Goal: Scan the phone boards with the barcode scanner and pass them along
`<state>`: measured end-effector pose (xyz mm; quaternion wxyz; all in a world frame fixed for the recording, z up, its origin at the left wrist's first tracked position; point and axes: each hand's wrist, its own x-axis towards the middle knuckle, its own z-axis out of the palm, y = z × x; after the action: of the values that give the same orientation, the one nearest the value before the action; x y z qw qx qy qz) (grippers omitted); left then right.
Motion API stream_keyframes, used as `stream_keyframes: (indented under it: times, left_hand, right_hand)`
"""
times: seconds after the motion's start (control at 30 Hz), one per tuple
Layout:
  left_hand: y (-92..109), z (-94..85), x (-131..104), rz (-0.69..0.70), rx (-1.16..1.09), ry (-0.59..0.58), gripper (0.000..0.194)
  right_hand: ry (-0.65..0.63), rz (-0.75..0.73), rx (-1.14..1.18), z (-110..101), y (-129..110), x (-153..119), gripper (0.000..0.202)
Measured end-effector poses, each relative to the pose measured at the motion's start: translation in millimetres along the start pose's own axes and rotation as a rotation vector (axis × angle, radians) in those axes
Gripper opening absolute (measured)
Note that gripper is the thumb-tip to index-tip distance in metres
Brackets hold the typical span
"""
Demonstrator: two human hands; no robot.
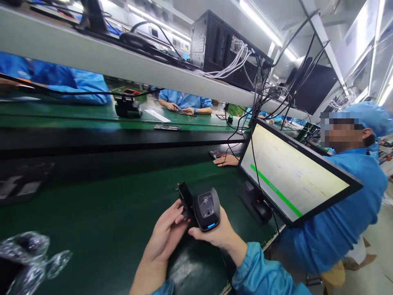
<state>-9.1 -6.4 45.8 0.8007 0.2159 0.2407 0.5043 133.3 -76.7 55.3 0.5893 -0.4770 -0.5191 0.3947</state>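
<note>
My right hand (222, 231) is wrapped round a black handheld barcode scanner (206, 209), which shows a lit blue strip at its near end. Close beside it, my left hand (167, 229) pinches a thin black flat device (185, 196), tilted up on edge. A small red spot shows near the device's upper corner. Its exact kind is unclear, and the scanner's front hides part of it. Both hands are above the green tabletop (123, 229), the left just left of the scanner.
A monitor (294, 176) with a green bar on screen stands at right, a black mouse (261, 209) by its base. Crumpled clear plastic (33, 258) lies at lower left. A co-worker (346, 184) in blue sits at right. Overhead, a shelf (138, 69) carries a computer case (225, 49) and cables.
</note>
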Motion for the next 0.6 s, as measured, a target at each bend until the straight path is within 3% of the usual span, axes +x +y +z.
stream_keyframes:
  times: [0.1,0.17,0.3,0.37,0.43,0.53,0.6]
  left_hand:
    - [9.9,-5.7,1.3,0.084,-0.008,0.015,0.05]
    - [11.7,-6.8,2.6,0.152,0.049,-0.013,0.064]
    - [-3.7,0.5,-0.6,0.424,0.346,-0.066,0.094]
    - [-15.9,5.3,-1.1,0.565,0.475,-0.005,0.088]
    - [-26.0,8.5,1.1,0.662,0.53,0.096,0.073]
    - [-33.0,11.3,3.5,0.721,0.563,0.303,0.044]
    - [-31.6,12.9,1.5,0.715,0.514,0.388,0.034]
  right_hand:
    - [-0.019,0.146,0.013,-7.7,-6.0,-6.3,0.05]
    - [-0.058,0.226,0.058,-10.2,-8.8,-8.8,0.052]
    - [-0.003,0.257,0.204,-10.6,-7.4,-10.9,0.064]
    - [0.051,0.279,0.225,-9.3,-4.5,-11.1,0.062]
    - [0.027,0.318,0.259,-7.1,-2.2,-11.2,0.056]
    - [-0.061,0.348,0.294,-3.5,-3.1,-12.3,0.048]
    - [-0.087,0.348,0.274,-2.0,-5.7,-13.7,0.049]
